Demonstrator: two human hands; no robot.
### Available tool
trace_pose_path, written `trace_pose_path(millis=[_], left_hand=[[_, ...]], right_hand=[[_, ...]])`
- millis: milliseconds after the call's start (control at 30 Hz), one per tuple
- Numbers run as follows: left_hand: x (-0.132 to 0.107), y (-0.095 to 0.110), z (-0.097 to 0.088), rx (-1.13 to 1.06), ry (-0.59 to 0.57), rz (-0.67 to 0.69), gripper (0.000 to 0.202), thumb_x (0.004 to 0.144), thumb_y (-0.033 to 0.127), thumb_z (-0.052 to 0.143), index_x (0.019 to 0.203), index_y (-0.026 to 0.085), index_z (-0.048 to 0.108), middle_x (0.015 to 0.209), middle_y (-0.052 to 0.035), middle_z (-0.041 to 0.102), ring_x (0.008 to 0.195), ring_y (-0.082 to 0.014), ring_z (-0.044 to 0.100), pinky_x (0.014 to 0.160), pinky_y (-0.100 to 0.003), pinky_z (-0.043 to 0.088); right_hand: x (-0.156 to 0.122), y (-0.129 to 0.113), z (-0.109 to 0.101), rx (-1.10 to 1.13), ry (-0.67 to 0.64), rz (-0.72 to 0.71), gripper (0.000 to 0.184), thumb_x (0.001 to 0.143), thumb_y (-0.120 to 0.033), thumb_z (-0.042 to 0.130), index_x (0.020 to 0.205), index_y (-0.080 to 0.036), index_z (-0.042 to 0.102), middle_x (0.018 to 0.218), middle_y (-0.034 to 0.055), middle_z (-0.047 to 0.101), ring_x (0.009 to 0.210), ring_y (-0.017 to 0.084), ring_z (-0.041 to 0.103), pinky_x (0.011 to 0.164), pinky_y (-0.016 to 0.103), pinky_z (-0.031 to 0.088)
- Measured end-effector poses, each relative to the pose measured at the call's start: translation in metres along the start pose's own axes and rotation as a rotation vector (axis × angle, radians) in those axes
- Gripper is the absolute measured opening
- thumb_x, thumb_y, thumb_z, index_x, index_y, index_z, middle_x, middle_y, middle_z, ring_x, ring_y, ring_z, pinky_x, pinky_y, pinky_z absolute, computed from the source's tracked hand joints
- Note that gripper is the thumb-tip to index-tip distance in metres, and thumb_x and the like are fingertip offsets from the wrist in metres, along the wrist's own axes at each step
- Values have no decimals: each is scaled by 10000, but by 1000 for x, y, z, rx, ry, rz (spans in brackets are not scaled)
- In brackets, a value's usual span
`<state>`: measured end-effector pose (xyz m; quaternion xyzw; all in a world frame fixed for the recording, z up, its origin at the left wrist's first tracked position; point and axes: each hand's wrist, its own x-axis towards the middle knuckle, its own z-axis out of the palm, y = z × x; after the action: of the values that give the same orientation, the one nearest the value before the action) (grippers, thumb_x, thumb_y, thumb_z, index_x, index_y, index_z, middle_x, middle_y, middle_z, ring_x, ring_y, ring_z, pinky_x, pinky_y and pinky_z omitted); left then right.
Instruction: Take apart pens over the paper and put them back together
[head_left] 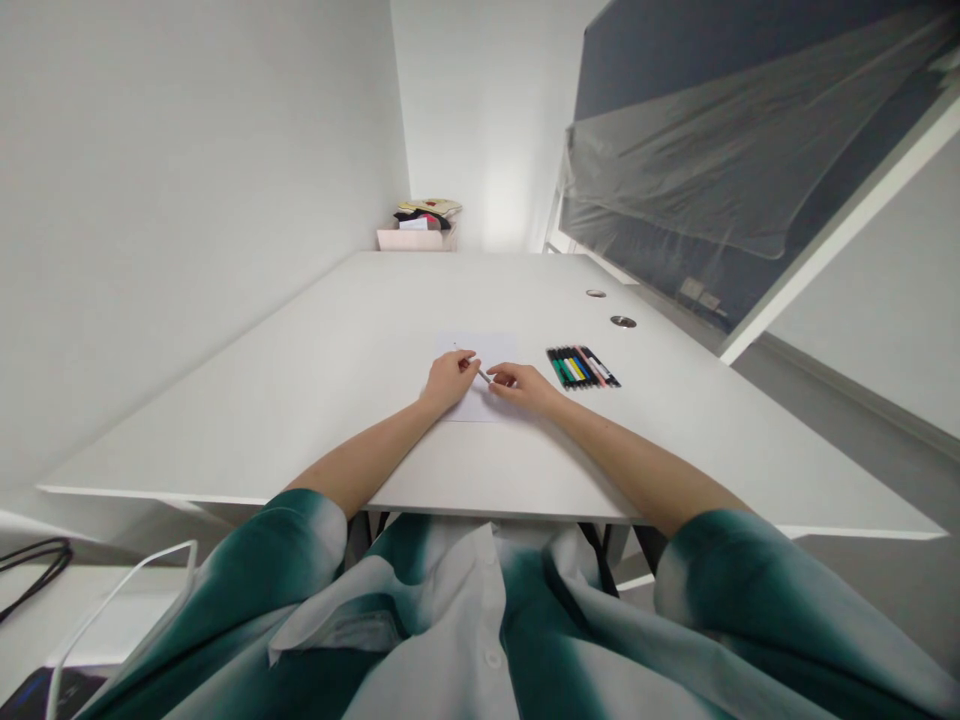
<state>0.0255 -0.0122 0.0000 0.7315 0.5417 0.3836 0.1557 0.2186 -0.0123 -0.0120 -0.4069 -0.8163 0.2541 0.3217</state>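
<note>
Head view: a thin dark-tipped pen (485, 375) sits between the two hands, small and partly hidden by fingers. It lies over a flat sheet of white paper (495, 350), which rests on a white rectangular table (300, 400), nearer the front edge than the far end. The paper is squared roughly to the table, with a small dark mark (454, 344) near its upper left.

Edges: the table's front edge runs just below the forearms. Its left side meets a plain white wall (187, 220). A long stretch of white tabletop runs ahead to a pale pink box (416, 239) with mixed items on top, well apart from the hands. Right of the paper, just beside the right hand, lies a row of slim multicoloured markers (583, 367). Two round metal desk grommets (622, 321) sit farther right and ahead.

Pose: both forearms reach in from the lower corners, angled toward each other, uncrossed, in green-and-white dyed sleeves (720, 590). The left hand (450, 380) and right hand (521, 388) rest on or just over the paper, fingers curled, close together. Each grip is curled near the pen; cannot tell which one holds it.
</note>
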Motion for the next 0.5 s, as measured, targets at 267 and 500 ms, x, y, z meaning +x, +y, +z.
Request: trace_pose_path(millis=[267, 500], left_hand=[[9, -26, -9, -129, -54, -44, 413, 844, 237, 542, 1243, 164, 618, 958, -67, 721, 802, -168, 651, 833, -306, 504], [19, -44, -11, -288, -254, -8, 278, 717, 269, 635, 947, 135, 715, 814, -49, 707, 761, -173, 625, 751, -306, 493]], right_hand=[[0, 23, -21, 73, 59, 93, 302, 787, -339, 612, 956, -136, 756, 790, 49, 731, 690, 164, 613, 657, 266, 467], [0, 33, -25, 217, 104, 199, 307, 724, -379, 678, 902, -137, 741, 779, 51, 725, 693, 162, 607, 694, 284, 477]])
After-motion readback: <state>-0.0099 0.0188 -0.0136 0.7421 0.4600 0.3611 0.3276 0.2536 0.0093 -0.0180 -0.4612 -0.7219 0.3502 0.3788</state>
